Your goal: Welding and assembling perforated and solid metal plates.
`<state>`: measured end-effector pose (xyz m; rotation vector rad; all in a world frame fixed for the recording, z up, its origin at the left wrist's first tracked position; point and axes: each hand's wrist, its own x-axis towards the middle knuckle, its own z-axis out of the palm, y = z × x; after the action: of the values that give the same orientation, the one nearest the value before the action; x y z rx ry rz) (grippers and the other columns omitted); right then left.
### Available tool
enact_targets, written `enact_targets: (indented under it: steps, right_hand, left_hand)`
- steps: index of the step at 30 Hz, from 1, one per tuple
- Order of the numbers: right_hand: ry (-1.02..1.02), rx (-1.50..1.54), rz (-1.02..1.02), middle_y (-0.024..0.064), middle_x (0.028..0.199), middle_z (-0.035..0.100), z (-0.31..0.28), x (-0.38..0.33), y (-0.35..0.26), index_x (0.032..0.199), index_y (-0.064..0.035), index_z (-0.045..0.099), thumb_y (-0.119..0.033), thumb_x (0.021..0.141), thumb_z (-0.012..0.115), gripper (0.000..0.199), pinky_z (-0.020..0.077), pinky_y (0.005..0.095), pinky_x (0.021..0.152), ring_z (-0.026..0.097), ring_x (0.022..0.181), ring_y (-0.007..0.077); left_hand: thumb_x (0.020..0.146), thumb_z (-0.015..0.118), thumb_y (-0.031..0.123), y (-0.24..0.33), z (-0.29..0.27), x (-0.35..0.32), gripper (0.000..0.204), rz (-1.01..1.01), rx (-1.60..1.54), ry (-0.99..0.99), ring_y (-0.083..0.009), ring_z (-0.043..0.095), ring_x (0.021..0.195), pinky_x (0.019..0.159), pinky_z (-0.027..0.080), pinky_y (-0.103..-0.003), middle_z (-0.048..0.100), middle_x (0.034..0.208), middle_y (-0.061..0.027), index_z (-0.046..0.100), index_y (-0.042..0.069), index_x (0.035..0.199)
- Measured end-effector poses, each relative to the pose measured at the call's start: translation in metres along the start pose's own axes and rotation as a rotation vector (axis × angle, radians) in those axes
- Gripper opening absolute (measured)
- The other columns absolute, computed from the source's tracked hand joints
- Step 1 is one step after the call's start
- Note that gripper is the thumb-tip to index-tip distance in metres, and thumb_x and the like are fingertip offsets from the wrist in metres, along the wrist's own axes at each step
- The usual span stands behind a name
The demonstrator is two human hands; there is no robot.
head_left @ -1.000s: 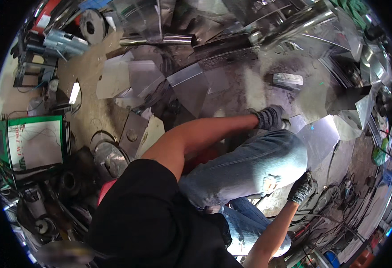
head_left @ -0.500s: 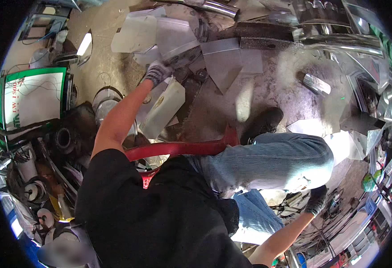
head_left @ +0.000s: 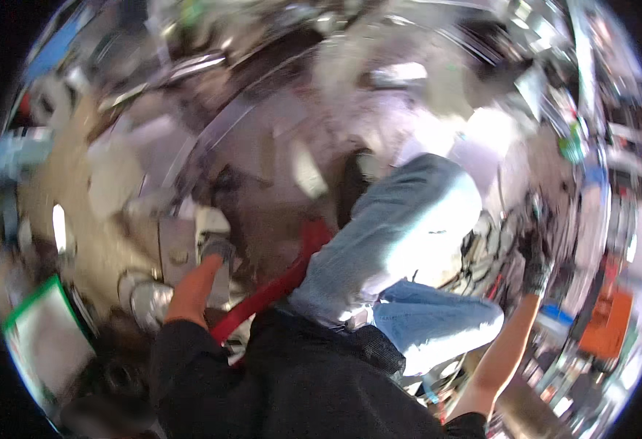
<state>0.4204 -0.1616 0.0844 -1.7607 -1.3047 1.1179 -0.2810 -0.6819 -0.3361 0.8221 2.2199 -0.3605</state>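
My left hand (head_left: 217, 250), in a grey striped work glove, is low on the left beside flat pale metal sheets (head_left: 178, 252). A whitish piece (head_left: 211, 221) lies right at its fingertips. Blur hides whether the fingers grip it. Out to the right, my right hand (head_left: 535, 272), in a dark glove, is over a cluttered heap of tools and thin parts (head_left: 493, 245). Its fingers are smeared too, and anything in them cannot be made out. A red curved metal bar (head_left: 273, 287) runs beside my bent leg in jeans (head_left: 409, 227).
More cut sheets (head_left: 145, 157) lie on the floor ahead. A short shiny tube (head_left: 400, 74) is farther off. A green-edged white panel (head_left: 50, 333) stands at left, and an orange box (head_left: 606, 323) at right. Scrap and tools crowd the sides.
The whole view has swung toward the right and blurred. My right arm now reaches farther out to the right, over the tools. The left hand stays by the metal sheets.
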Motion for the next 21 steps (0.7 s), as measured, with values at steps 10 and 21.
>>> enact_targets:
  steps: [10,21]
  right_hand:
    - [0.143,-0.124,0.000,0.0163,0.118,0.071,-0.106,-0.048,0.025,0.130,0.0008,0.066,-0.036,0.103,0.063,0.046,0.0599,0.0352,0.081,0.071,0.098,0.0239]
    - [0.101,-0.035,0.243,0.0149,0.129,0.068,-0.128,-0.008,0.074,0.136,-0.0043,0.062,-0.032,0.101,0.065,0.044,0.0580,0.0403,0.082,0.071,0.102,0.0295]
  left_hand:
    - [0.095,0.055,0.033,0.116,-0.046,-0.064,0.043,0.359,0.237,-0.243,-0.0377,0.071,0.104,0.094,0.053,-0.052,0.072,0.114,-0.0234,0.072,0.004,0.121]
    - [0.092,0.056,0.041,0.042,0.020,-0.013,0.055,0.278,0.380,-0.201,-0.0416,0.068,0.113,0.100,0.050,-0.053,0.069,0.121,-0.0273,0.070,-0.002,0.122]
